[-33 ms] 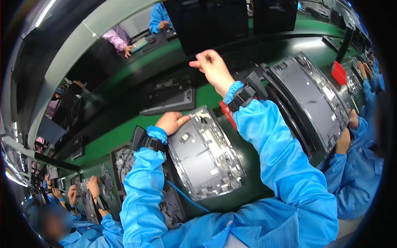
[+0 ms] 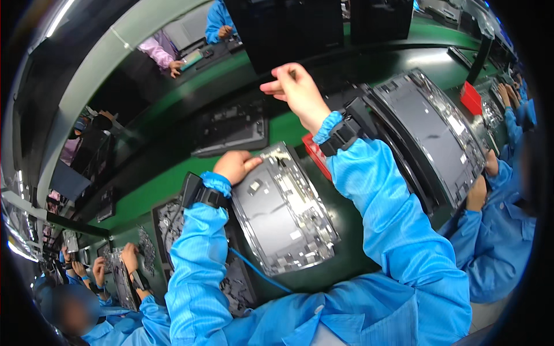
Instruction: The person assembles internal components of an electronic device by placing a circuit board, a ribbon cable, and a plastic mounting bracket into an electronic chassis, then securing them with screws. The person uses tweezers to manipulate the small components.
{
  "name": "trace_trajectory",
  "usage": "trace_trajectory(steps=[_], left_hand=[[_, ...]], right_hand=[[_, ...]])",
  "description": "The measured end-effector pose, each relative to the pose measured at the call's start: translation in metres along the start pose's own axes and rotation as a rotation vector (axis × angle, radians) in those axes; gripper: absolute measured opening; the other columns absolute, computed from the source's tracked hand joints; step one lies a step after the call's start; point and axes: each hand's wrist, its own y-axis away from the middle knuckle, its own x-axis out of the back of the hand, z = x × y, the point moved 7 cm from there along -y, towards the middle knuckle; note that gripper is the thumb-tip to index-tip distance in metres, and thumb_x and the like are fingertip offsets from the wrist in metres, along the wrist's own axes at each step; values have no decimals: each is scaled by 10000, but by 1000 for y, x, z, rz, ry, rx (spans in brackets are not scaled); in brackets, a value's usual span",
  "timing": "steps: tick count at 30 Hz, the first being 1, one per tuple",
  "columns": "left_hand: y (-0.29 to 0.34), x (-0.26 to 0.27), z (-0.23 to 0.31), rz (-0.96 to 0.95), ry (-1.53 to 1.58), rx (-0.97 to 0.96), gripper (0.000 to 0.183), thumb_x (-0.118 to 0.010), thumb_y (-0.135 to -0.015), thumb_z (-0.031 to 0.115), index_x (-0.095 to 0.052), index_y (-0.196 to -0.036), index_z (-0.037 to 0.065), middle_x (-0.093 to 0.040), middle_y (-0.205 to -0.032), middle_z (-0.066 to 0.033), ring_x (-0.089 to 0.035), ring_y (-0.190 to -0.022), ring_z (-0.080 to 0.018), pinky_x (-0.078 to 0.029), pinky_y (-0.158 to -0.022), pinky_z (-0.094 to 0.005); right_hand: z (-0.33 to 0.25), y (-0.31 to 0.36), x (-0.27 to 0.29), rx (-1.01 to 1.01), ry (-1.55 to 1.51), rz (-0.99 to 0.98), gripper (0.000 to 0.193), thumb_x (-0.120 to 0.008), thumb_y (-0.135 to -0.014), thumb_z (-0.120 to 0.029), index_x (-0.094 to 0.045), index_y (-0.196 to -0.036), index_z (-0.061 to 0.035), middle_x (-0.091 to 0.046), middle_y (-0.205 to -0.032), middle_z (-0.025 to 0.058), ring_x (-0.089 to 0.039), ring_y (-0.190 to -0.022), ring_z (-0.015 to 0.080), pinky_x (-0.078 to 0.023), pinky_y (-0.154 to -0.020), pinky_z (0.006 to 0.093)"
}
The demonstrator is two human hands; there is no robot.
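Note:
A flat silver device panel (image 2: 268, 216), with exposed circuit parts along its right side and small white stickers, lies tilted on the bench in front of me. My left hand (image 2: 234, 167) grips its far left corner, the thumb over the top face and the other fingers curled and partly hidden. Beyond the panel and to its right, my right hand (image 2: 294, 92) is raised above the bench, apart from it. Its fingers are bent and pressed together; anything between them is too small to make out. Black straps circle both my wrists.
Stacked similar panels (image 2: 424, 124) stand at the right, beside a co-worker's hands. A red box (image 2: 316, 154) sits partly under my right forearm. A dark device part (image 2: 234, 132) lies farther back. Trays of dark parts (image 2: 170, 228) and a blue cord (image 2: 259, 272) are at left. Co-workers sit both sides.
The scene has shifted slightly up and left in the picture. My right hand is a little higher, its fingers a bit more extended; my left hand stays at the panel's corner.

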Motion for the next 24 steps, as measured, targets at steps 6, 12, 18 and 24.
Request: trace_trajectory(steps=[6, 12, 18, 24], left_hand=[[28, 22, 86, 498, -148, -405, 96, -641, -687, 113, -656, -772, 72, -600, -785, -73, -543, -805, -273, -446, -712, -377], [93, -42, 163, 166, 192, -602, 190, -670, -674, 66, -671, -864, 83, -570, -828, -58, -537, -818, -260, -455, -728, -348], [101, -58, 148, 164, 209, -393, 152, -657, -689, 92, -657, -839, 65, -600, -786, -87, -570, -784, -288, -469, -718, -371], [103, -56, 147, 149, 224, -320, 69, -661, -675, 114, -643, -735, 85, -603, -716, -102, -587, -711, -289, -482, -645, -381]], right_hand=[[-66, 93, 30, 186, 133, -3, 306, -368, -956, -302, -511, -1065, -54, -581, -852, 89, -573, -751, 129, -457, -700, 252], [-20, 177, 67, 7, -77, -58, 189, -420, -939, -143, -496, -804, -35, -477, -647, -4, -445, -603, 56, -387, -577, 222], [30, 227, 74, 44, 613, -251, 67, -582, -806, -72, -588, -805, -5, -550, -736, 76, -536, -638, 139, -431, -561, 272], [40, 237, 59, 120, 745, -362, 88, -639, -701, -61, -630, -788, -52, -554, -725, 105, -570, -655, 266, -458, -581, 347]])
